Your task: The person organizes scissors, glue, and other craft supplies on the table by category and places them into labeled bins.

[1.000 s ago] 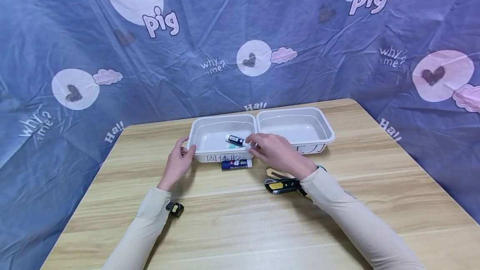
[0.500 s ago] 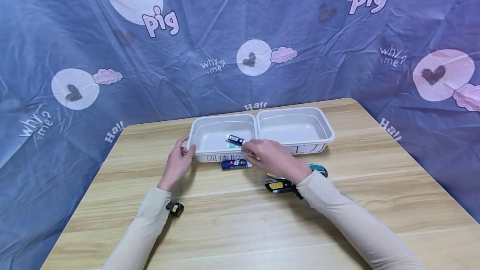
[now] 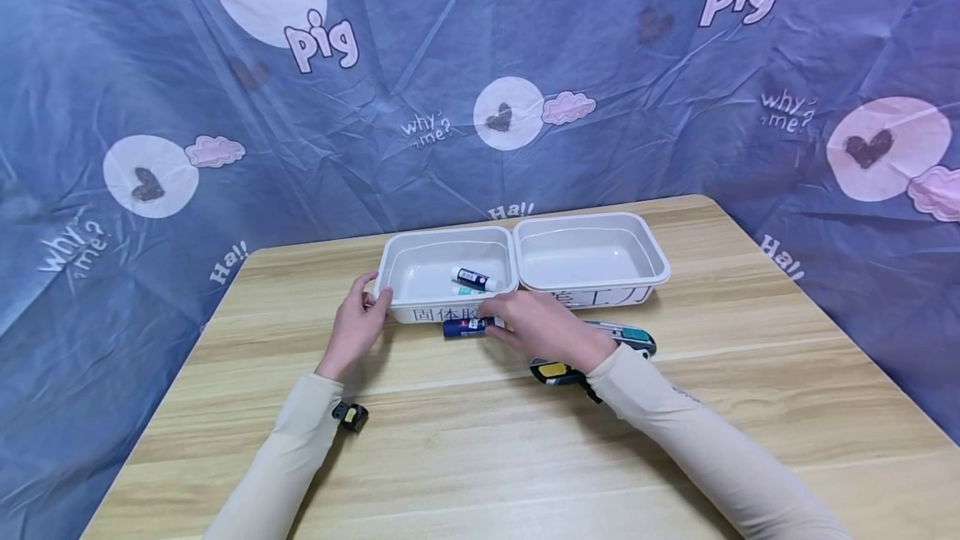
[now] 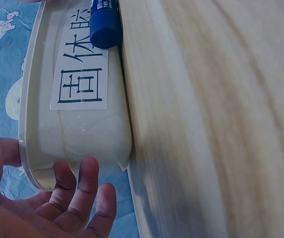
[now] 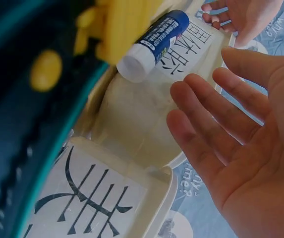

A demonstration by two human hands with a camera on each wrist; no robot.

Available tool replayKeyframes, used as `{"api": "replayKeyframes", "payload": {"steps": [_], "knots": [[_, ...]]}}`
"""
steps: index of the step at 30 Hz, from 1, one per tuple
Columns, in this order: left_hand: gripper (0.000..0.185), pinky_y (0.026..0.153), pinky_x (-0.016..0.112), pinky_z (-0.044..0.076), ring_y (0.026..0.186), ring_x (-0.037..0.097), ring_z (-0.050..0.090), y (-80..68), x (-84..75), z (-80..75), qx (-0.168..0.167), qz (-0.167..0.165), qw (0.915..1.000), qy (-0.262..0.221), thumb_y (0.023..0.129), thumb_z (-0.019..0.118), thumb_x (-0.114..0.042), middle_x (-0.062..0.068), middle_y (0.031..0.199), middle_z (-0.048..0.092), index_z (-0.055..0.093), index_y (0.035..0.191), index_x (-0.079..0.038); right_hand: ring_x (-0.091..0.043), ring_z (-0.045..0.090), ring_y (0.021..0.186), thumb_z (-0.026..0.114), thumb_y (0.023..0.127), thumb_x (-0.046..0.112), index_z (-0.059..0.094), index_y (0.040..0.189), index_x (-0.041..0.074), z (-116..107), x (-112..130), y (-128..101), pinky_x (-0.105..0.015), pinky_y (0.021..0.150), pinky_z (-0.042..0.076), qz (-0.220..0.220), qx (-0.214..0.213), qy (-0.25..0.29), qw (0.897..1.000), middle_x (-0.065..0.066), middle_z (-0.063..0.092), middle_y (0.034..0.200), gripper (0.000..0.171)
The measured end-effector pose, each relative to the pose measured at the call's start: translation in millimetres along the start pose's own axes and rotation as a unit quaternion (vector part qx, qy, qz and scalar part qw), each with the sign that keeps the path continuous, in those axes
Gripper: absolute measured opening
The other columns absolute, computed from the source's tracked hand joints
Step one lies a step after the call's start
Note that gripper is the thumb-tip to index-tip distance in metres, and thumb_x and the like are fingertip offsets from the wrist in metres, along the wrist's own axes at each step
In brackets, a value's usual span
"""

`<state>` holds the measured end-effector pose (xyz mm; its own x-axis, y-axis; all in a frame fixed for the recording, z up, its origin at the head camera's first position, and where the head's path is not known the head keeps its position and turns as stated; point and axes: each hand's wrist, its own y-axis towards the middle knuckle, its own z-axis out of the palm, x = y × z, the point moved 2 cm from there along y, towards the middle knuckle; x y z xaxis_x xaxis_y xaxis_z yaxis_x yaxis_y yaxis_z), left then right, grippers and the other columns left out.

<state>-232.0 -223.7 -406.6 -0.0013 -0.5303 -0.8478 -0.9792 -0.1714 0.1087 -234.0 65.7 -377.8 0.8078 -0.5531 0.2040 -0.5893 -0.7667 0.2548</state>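
My left hand (image 3: 356, 323) holds the left end of a white plastic bin (image 3: 401, 307), thumb near the front corner; in the left wrist view, its fingers (image 4: 86, 178) curl by the bin's end. Inside that bin lie a small dark-blue glue stick (image 3: 472, 278) with a white cap and a green-labelled item (image 3: 467, 292), partly hidden. On the table before it lies a larger blue glue stick (image 3: 461, 328). My right hand (image 3: 540, 325) hovers over its capped end; in the right wrist view, the fingers (image 5: 211, 106) are loosely extended, apart from the glue stick (image 5: 164, 32).
A second white bin (image 3: 652, 269) adjoins on the right, with a character label. Utility knives, one yellow and black (image 3: 553, 369) and one teal (image 3: 633, 334), lie under my right wrist. Behind the wooden table (image 3: 450, 457) hangs a blue printed cloth (image 3: 420, 40).
My right hand has withdrawn from the small glue stick in the bin, moving down and left over the front rim to the larger one. The left hand stays put.
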Motion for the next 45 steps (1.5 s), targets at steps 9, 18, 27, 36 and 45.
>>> {"api": "replayKeyframes", "payload": {"steps": [9,18,27,36,45], "knots": [[0.054,0.066,0.025,0.049,0.08,0.03,0.064,0.9,0.6,-1.0,0.004,0.001,1.0,-0.008,0.106,0.055,-0.027,0.006,0.085,0.058,0.041,0.153,-0.006,-0.016,0.072,0.093,0.075,0.095,0.023,0.071,0.124,0.015,7,-1,0,-0.035,0.077,0.06,-0.006,0.017,-0.016,1.0,-0.001,0.073,0.118,0.031],[0.054,0.067,0.026,0.048,0.076,0.024,0.063,0.4,1.1,-1.0,0.004,0.0,1.0,-0.004,0.106,0.055,-0.027,0.005,0.084,0.057,0.041,0.154,-0.007,-0.021,0.071,0.107,0.073,0.096,0.021,0.068,0.13,0.009,9,0,-1,-0.038,0.091,0.057,-0.01,0.04,-0.007,0.999,-0.006,0.071,0.124,0.037],[0.053,0.069,0.027,0.047,0.071,0.012,0.057,0.1,0.5,-0.9,0.0,0.001,1.0,0.007,0.106,0.055,-0.027,0.004,0.083,0.057,0.041,0.153,-0.007,-0.022,0.07,0.108,0.072,0.097,0.021,0.067,0.131,0.009,9,2,-2,-0.039,0.092,0.057,0.002,0.054,-0.001,0.999,-0.007,0.071,0.125,0.037],[0.053,0.071,0.029,0.047,0.073,0.014,0.056,-1.1,-1.3,-0.6,0.002,-0.002,1.0,0.006,0.106,0.054,-0.027,0.004,0.083,0.057,0.04,0.154,-0.007,-0.019,0.069,0.109,0.073,0.096,0.02,0.073,0.121,0.011,11,4,-3,-0.036,0.093,0.056,-0.002,0.071,0.013,0.997,-0.003,0.072,0.122,0.026],[0.054,0.071,0.029,0.047,0.073,0.014,0.057,-1.8,-2.7,-0.4,0.005,-0.004,1.0,0.005,0.106,0.053,-0.027,0.004,0.083,0.057,0.04,0.154,-0.007,-0.015,0.067,0.102,0.08,0.088,0.011,0.072,0.116,0.014,11,8,-4,-0.035,0.086,0.057,-0.013,0.1,0.02,0.995,0.0,0.068,0.115,0.029]]}}
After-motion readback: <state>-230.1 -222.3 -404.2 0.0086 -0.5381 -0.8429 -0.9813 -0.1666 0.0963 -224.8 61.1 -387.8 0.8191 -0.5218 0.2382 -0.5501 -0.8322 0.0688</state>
